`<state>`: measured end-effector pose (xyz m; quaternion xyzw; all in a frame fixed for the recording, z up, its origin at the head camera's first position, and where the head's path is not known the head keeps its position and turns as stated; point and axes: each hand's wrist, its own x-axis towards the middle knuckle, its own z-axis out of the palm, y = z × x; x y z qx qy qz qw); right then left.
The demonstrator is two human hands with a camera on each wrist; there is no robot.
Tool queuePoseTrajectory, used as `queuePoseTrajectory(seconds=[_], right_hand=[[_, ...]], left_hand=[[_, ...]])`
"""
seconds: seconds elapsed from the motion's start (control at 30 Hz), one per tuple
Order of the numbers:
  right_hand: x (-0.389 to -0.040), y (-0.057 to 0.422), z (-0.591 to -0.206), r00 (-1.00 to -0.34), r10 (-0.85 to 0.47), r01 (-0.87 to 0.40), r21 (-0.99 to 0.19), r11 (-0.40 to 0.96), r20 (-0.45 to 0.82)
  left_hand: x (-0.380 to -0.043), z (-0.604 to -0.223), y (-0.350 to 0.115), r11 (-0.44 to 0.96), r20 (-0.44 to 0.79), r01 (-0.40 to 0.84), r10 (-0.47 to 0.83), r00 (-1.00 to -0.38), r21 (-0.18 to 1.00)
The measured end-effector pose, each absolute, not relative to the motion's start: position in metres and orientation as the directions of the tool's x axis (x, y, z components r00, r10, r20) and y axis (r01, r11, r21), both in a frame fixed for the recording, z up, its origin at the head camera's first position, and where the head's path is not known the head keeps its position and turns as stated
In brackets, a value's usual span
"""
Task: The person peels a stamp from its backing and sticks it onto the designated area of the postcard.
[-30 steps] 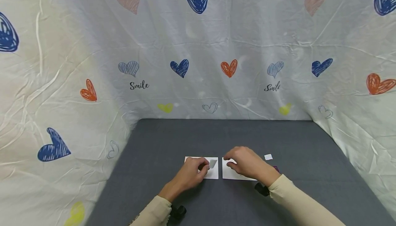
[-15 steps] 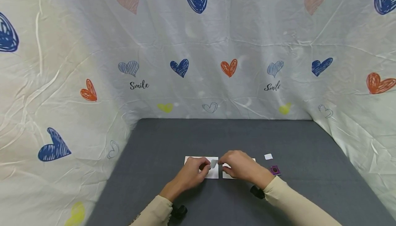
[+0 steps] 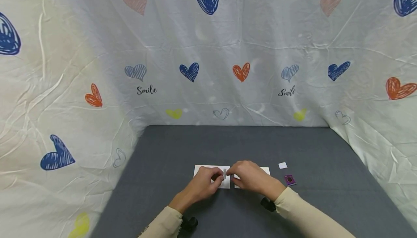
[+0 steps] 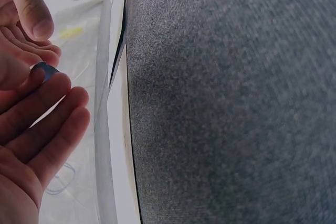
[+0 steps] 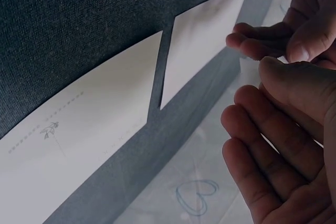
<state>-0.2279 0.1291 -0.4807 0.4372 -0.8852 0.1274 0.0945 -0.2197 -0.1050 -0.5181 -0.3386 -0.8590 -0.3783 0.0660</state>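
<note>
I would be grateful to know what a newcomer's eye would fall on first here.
Probably the white fabric backdrop, printed with blue, orange and yellow hearts, behind the dark grey tabletop. Next, nearer the viewer, the left hand pinches a small pale thin piece, with the right hand close beside it, near two white rectangular cards. To their right lies a small purple square.

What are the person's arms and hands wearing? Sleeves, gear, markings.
Both the left hand and right hand are bare, no gloves. Plain cream long sleeves: left sleeve, right sleeve. Small black left wrist device and right wrist device. Left sleeve has a dark marking, too small to read.
</note>
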Motion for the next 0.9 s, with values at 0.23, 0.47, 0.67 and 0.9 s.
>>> queuePoseTrajectory(seconds=[0.23,0.47,0.67,0.9], right_hand=[[-0.2279,0.1290,-0.4828,-0.582,-0.755,-0.811,-0.146,0.567,0.302],[-0.2279,0.1278,-0.4830,-0.583,-0.758,-0.812,-0.161,0.562,0.292],[-0.2270,0.1271,-0.4838,-0.588,-0.748,-0.807,-0.160,0.569,0.308],[-0.2271,0.1270,-0.4843,-0.594,-0.737,-0.801,-0.147,0.581,0.324]], left_hand=[[-0.2207,-0.5193,-0.1047,0.459,0.370,0.651,0.562,-0.739,0.604],[-0.2211,-0.5202,-0.1049,0.459,0.365,0.653,0.569,-0.737,0.603],[-0.2213,-0.5199,-0.1046,0.457,0.362,0.654,0.574,-0.735,0.603],[-0.2211,-0.5205,-0.1045,0.526,0.369,0.623,0.513,-0.775,0.579]])
